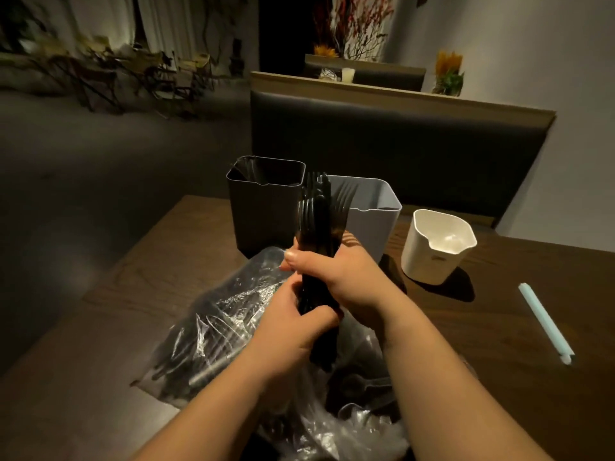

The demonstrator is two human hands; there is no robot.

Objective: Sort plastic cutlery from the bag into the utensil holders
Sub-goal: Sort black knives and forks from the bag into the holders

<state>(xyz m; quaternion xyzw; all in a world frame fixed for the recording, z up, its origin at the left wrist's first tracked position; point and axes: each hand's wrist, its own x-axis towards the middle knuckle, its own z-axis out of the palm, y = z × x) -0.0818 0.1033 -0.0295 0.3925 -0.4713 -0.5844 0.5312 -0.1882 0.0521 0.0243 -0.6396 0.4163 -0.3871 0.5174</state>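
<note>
Both hands hold one upright bundle of black plastic forks (316, 221) above the clear plastic bag (213, 334) of black cutlery. My right hand (336, 274) grips the bundle's middle. My left hand (293, 324) grips the handles lower down. The tines point up, in front of the gap between the dark grey holder (259, 207) and the light grey holder (372, 224). A fork or two stand in the light grey holder. Something dark leans inside the dark grey holder. A white holder (429, 254) stands to the right.
A pale blue wrapped straw (545, 324) lies on the wooden table (519, 344) at the right. A dark padded bench back (399, 144) rises behind the holders. The table's left edge drops to a dim floor.
</note>
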